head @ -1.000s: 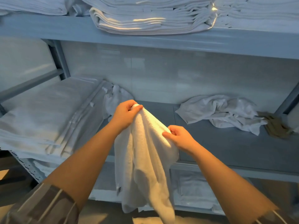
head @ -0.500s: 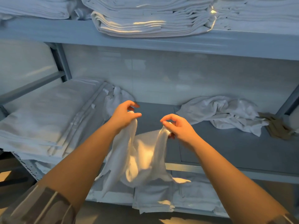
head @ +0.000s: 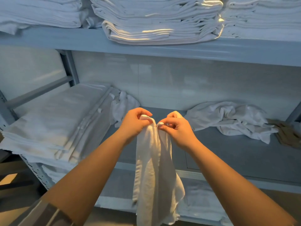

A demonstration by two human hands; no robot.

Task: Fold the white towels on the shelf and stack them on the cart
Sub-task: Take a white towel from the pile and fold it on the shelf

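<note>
While both hands meet in front of the shelf (head: 228,154), the left hand (head: 134,123) and right hand (head: 176,128) each pinch a top corner of the towel (head: 154,173) with curled fingers; it hangs past the shelf's near edge. Bare shelf lies behind, a crumpled towel (head: 231,118) far right, folded sheets (head: 53,121) left.

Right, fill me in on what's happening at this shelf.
A person is folding a white towel in front of the shelf. The left hand and right hand each pinch its top edge, held close together, so the towel hangs down doubled between them. A crumpled towel lies unfolded on the shelf to the right, and folded stacks sit on the shelf above. No cart is in view.
</note>
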